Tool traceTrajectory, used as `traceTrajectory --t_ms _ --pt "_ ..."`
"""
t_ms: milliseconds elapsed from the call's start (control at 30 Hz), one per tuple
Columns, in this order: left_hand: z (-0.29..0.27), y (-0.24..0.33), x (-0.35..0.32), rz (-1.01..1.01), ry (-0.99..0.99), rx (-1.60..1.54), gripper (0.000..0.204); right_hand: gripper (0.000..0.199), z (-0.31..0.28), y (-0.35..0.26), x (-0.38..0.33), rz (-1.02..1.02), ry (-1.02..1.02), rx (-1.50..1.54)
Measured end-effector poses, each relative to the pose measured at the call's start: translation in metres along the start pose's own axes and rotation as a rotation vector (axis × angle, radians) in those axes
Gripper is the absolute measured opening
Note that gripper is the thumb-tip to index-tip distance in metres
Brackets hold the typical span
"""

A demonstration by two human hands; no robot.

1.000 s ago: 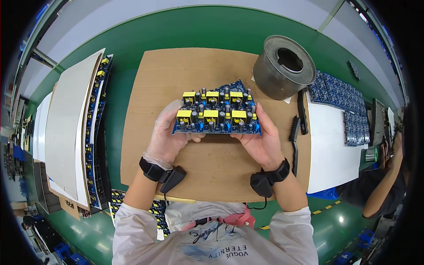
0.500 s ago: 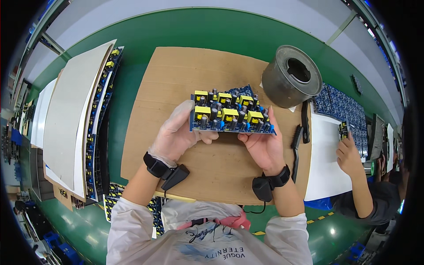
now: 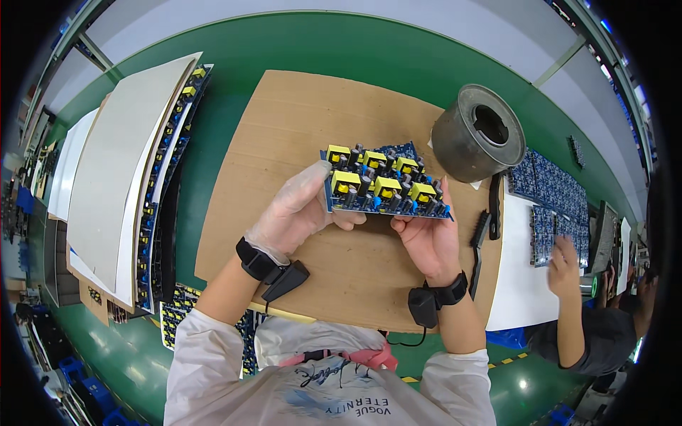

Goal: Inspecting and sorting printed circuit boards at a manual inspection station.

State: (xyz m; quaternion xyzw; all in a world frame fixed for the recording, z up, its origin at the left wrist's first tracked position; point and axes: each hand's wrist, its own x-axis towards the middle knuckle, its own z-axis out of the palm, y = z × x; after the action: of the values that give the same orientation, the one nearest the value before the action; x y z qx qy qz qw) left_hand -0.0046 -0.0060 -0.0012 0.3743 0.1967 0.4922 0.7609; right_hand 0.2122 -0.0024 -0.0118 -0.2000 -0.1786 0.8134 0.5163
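Person holds a blue circuit board (image 3: 383,186) up over the brown cardboard sheet (image 3: 284,142), both hands on it. Left hand (image 3: 298,209), in a thin clear glove, is closed round the board's left edge, thumb on top, fingers curled under. Right hand (image 3: 426,238), bare, grips the board's lower right edge from below, fingers tucked under and mostly hidden. Board is off the cardboard, tilted slightly, its face with yellow blocks and black cylinders turned up toward the head. Black straps with small boxes sit on both wrists.

Beyond the cardboard's right top corner stands a grey metal spool (image 3: 476,135). Just right of the cardboard lies a black brush (image 3: 482,234), then a white sheet (image 3: 518,284) with more blue boards (image 3: 550,184) spread flat. Another person's hand (image 3: 565,259) reaches at those. Left of the cardboard, a stack of boards under white sheets (image 3: 121,170).

Progress, as a guess: one board in hand, seemingly being looked over; nothing shows it finished. The stack to the left and the spread to the right suggest many boards remain.
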Motion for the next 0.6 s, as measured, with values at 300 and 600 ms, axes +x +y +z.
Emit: traceTrajectory --t_ms 300,600 --pt "-0.004 -0.002 -0.002 -0.008 0.01 -0.047 0.056 0.035 -0.017 0.0 0.004 0.062 -0.16 0.069" --pt "0.0 -0.008 -0.001 -0.03 0.005 -0.034 0.043 0.03 -0.011 0.004 -0.004 0.034 -0.079 0.03"
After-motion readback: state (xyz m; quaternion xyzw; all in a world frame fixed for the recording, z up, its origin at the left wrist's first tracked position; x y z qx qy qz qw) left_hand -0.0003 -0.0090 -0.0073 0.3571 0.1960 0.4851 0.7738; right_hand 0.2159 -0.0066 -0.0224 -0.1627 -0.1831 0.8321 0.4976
